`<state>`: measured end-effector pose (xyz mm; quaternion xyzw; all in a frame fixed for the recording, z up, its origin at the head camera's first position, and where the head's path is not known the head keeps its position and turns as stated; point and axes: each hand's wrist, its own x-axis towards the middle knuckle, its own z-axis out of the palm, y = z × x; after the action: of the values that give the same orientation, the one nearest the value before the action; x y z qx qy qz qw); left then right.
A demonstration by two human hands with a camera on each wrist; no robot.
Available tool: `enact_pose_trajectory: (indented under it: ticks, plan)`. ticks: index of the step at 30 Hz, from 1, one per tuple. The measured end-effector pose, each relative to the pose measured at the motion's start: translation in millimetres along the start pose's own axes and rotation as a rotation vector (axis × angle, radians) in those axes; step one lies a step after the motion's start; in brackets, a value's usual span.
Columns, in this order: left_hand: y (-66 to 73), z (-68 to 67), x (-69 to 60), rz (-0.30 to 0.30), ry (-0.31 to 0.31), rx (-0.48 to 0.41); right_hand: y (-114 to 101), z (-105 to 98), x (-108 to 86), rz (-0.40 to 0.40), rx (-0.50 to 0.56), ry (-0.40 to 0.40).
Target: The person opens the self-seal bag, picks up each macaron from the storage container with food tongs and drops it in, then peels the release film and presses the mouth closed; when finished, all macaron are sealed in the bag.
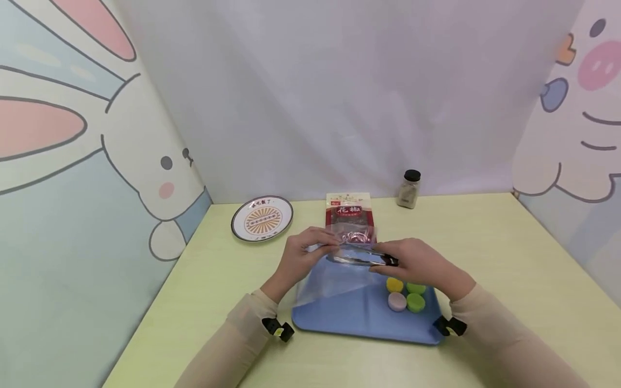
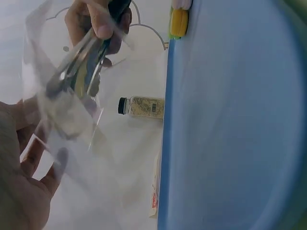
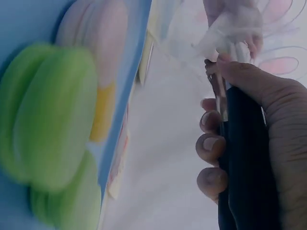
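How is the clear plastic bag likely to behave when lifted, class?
The clear plastic bag would probably flop, since its film creases and droops beside the left hand. It is likely light, looking thin enough to show the blue tray through it.

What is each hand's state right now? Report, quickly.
Left hand: closed, pinching a clear plastic bag.
Right hand: closed, gripping black-handled tongs.
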<state>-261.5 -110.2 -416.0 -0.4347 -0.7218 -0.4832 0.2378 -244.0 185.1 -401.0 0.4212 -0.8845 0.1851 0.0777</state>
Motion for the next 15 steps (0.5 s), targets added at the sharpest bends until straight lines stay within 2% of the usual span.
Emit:
enact_pose_trajectory:
  ticks: [2, 5, 7, 10, 13, 15]
  plan:
    - [3.0, -0.7, 0.6, 0.008, 0.011, 0.016, -4.7, 2.9, 7.2, 0.022, -0.021, -0.067]
    - [4.0, -5.4, 2.2, 0.009, 0.038, 0.09, -8.1, 0.5, 14.0, 0.084, -0.076, -0.185]
    - [3.6, -9.5, 2.9, -0.006, 0.046, 0.129, -8.3, -3.7, 15.4, 0.103, -0.094, -0.221]
    - [1.0, -11.8, 2.6, -0.027, 0.037, 0.12, -10.1, -9.2, 18.4, 0.082, -0.077, -0.176]
    - [-0.7, -7.9, 2.0, -0.038, 0.016, 0.061, -16.2, -10.0, 24.9, 0.018, -0.061, -0.109]
    - [-1.0, -4.3, 1.5, -0.038, 0.006, 0.022, -22.2, -6.3, 31.1, -0.001, -0.067, -0.092]
